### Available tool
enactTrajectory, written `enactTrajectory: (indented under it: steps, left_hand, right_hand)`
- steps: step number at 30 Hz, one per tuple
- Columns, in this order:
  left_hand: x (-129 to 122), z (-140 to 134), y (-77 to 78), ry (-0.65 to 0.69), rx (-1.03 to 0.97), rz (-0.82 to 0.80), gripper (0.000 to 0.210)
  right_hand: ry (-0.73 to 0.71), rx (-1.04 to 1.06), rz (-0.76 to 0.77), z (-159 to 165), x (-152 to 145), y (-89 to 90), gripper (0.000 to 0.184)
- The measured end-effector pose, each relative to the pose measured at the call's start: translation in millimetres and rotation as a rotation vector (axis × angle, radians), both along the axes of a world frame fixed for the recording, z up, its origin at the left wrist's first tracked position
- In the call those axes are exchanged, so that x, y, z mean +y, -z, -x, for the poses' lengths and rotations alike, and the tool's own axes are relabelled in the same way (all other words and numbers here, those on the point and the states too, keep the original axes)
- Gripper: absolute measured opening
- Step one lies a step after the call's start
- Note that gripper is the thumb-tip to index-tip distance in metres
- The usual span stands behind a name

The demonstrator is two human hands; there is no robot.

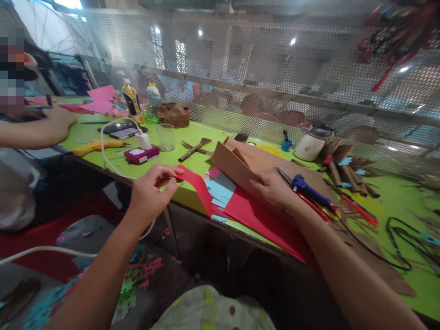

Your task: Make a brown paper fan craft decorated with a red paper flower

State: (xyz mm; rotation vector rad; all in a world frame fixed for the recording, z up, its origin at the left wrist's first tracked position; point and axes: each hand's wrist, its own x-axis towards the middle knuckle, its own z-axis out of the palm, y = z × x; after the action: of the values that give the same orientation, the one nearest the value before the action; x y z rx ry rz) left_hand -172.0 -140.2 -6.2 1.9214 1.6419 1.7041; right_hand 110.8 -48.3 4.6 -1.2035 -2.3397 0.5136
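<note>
Left hand (153,187) pinched, forearms (105,263) outstretched

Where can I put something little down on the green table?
One bare patch of green table lies between the clear cup, brown bowl and crossed brown rolls. Another, mostly bare, lies between the brown bundles and black cable. It's crowded near the right hand: red paper, blue paper slips, brown paper.

A perforated screen (120,50) rises behind the lime-green tabletop (395,183), with small bright lights (200,33) showing through. Coloured scraps (151,270) litter the floor (147,298) near a red seat (34,250)
</note>
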Motion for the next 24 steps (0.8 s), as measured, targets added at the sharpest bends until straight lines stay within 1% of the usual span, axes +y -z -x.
enactTrajectory:
  steps: [3,8,10,12,14,16,18,20,21,22,24]
  left_hand:
    - [-6,3,-9.9,-0.022,-0.098,-0.119,0.008]
    - [-6,-2,-18.2,-0.023,-0.158,-0.176,0.012]
    - [-8,-7,-21.8,-0.012,-0.226,-0.200,0.016]
    - [-11,-15,-28.4,0.052,-0.348,-0.228,0.022]
    - [-13,-25,-38.9,0.173,-0.491,-0.279,0.025]
    - [-10,-37,-52.0,0.305,-0.563,-0.291,0.023]
    - [1,-52,-64.3,0.398,-0.617,-0.276,0.019]
    - [22,-70,-72.0,0.433,-0.618,-0.225,0.013]
    - [36,-79,-73.3,0.437,-0.613,-0.187,0.010]
    - [51,-88,-72.8,0.460,-0.605,-0.156,0.013]
    - [82,-106,-67.4,0.562,-0.585,-0.078,0.025]
  right_hand:
    - [0.022,-0.021,-0.006,1,-1,0.6,0.028]
    - [0.047,-0.040,-0.006,0,-2,2.5,0.027]
    - [0.049,-0.060,-0.016,2,-3,4.4,0.027]
    - [0.046,-0.104,-0.043,7,-7,7.2,0.026]
    - [0.020,-0.162,-0.092,14,-17,10.8,0.025]
    - [-0.027,-0.214,-0.149,22,-31,14.4,0.027]
    - [-0.052,-0.245,-0.181,29,-44,17.2,0.034]
    - [-0.073,-0.245,-0.179,30,-52,17.9,0.041]
    - [-0.100,-0.232,-0.166,29,-53,17.0,0.042]
    - [-0.132,-0.206,-0.151,25,-52,15.3,0.040]
    - [-0.160,-0.102,-0.121,14,-43,9.2,0.033]
